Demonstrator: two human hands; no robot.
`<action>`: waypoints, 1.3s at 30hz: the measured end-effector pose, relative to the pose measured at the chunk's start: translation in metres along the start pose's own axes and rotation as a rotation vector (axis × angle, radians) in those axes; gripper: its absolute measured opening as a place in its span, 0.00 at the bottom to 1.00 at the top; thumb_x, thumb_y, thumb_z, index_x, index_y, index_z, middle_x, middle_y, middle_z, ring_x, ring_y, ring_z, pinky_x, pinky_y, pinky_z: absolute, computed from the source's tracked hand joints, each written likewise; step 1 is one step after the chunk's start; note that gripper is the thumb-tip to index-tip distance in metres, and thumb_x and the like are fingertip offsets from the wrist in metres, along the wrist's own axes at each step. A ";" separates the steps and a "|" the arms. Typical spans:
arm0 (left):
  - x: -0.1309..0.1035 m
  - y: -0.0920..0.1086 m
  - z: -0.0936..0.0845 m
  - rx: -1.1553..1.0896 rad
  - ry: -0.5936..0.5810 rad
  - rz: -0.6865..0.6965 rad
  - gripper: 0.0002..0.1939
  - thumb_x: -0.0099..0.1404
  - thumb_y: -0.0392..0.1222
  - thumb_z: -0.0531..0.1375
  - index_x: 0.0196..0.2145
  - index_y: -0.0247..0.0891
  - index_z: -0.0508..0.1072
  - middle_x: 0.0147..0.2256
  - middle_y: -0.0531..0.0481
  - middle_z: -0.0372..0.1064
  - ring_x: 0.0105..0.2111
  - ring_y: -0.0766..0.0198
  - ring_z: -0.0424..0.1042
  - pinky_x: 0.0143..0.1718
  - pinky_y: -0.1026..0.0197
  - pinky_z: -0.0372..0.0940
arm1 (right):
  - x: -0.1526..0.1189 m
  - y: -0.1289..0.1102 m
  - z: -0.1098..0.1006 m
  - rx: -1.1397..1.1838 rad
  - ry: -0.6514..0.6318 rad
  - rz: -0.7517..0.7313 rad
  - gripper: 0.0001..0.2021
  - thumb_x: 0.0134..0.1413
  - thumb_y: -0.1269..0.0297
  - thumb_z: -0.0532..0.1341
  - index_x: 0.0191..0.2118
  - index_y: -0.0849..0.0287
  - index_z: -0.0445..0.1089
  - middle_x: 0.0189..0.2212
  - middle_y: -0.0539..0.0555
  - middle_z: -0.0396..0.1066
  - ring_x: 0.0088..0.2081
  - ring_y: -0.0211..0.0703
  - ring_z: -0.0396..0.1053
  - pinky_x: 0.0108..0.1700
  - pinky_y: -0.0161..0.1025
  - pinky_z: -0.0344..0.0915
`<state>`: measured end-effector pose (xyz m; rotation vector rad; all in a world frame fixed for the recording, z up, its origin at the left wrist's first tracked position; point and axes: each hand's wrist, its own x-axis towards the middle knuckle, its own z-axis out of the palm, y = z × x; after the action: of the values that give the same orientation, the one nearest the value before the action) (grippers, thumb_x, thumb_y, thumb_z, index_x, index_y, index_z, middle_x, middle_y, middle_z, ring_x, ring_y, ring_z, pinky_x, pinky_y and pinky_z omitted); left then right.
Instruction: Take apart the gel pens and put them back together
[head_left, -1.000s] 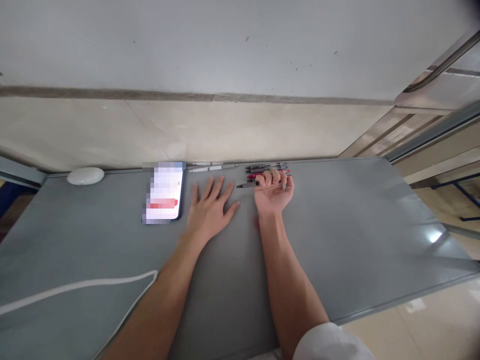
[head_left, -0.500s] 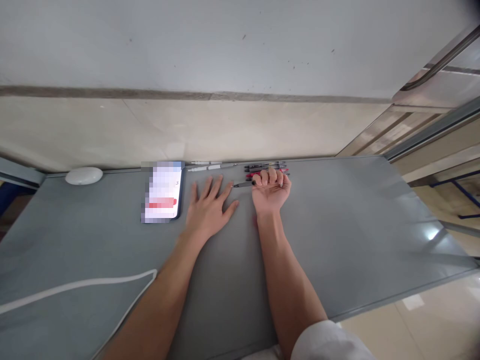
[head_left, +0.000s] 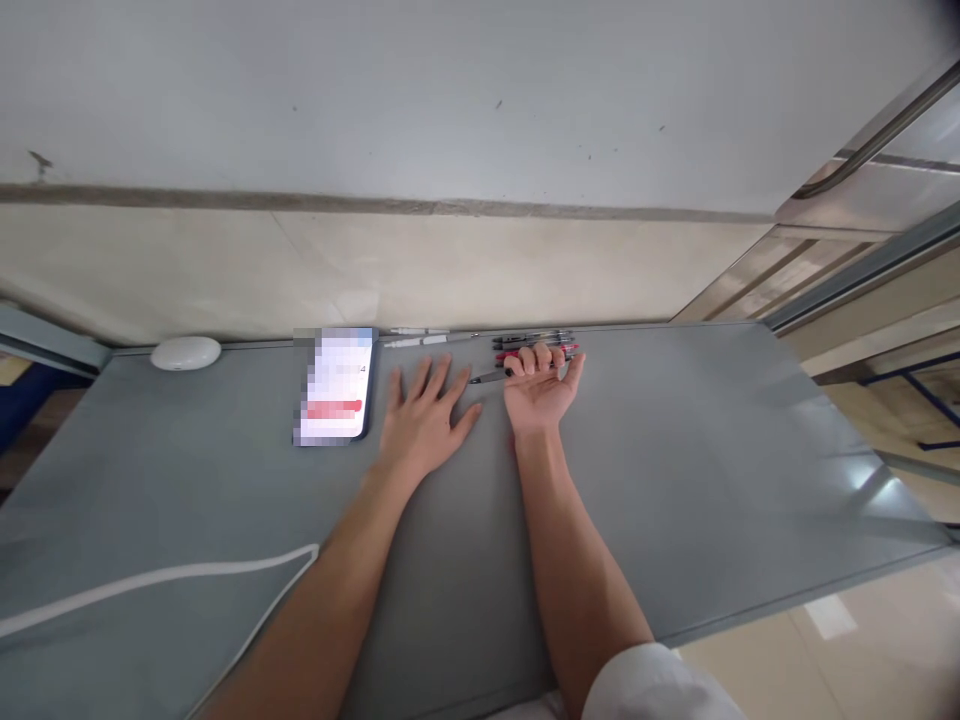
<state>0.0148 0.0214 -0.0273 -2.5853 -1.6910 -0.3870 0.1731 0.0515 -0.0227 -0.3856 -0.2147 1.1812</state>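
Observation:
My right hand (head_left: 541, 392) lies palm up near the back of the grey table, its fingers curled round a pen (head_left: 489, 377). The pen's dark tip end sticks out leftward past the little finger; the rest is hidden in the fingers. My thumb stands raised at the right. Flat on the table with fingers spread is my left hand (head_left: 424, 425), holding nothing. Its index fingertip is close to the pen's tip. Behind my right hand lie several dark pens (head_left: 525, 342) and a red pen (head_left: 504, 357), partly covered by my fingers.
Left of my left hand lies a phone (head_left: 337, 385) with its screen lit and partly blurred. White pens (head_left: 420, 340) rest along the back edge. A white oval object (head_left: 186, 353) sits at the back left. A white cable (head_left: 165, 575) crosses the table (head_left: 697, 450). A wall stands behind.
My right thumb has lifted away from the curled fingers and now points outward. The digit on the phone screen changed from 3 to 4. The left hand stays flat; the view has shifted slightly.

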 end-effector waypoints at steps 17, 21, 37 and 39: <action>0.001 -0.007 -0.007 -0.182 0.234 0.162 0.14 0.71 0.40 0.50 0.45 0.40 0.74 0.44 0.45 0.74 0.46 0.56 0.70 0.51 0.53 0.62 | -0.016 -0.002 0.009 -0.168 -0.072 0.038 0.17 0.58 0.50 0.53 0.25 0.54 0.54 0.22 0.45 0.54 0.25 0.36 0.59 0.31 0.39 0.64; -0.002 -0.010 -0.008 -0.195 0.254 0.141 0.13 0.71 0.40 0.50 0.45 0.40 0.74 0.43 0.45 0.74 0.46 0.56 0.70 0.51 0.53 0.63 | -0.014 -0.020 0.003 -0.569 -0.045 -0.167 0.08 0.56 0.58 0.54 0.29 0.55 0.63 0.29 0.49 0.65 0.33 0.39 0.67 0.42 0.44 0.68; -0.004 -0.002 -0.007 -0.144 0.187 0.237 0.15 0.71 0.41 0.50 0.46 0.39 0.75 0.47 0.46 0.74 0.50 0.56 0.69 0.57 0.53 0.60 | -0.027 -0.045 -0.025 -1.978 -1.005 -0.888 0.14 0.61 0.74 0.53 0.46 0.52 0.72 0.44 0.51 0.77 0.43 0.42 0.71 0.49 0.42 0.61; -0.005 -0.002 -0.006 -0.123 0.176 0.195 0.16 0.71 0.42 0.50 0.49 0.40 0.73 0.51 0.46 0.71 0.54 0.55 0.66 0.60 0.50 0.55 | -0.020 -0.048 -0.027 -1.985 -1.045 -0.912 0.14 0.61 0.74 0.54 0.45 0.52 0.72 0.43 0.51 0.77 0.42 0.42 0.71 0.49 0.42 0.61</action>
<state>0.0102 0.0165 -0.0231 -2.6768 -1.3864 -0.7051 0.2167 0.0124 -0.0272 -1.1273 -2.2530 -0.2511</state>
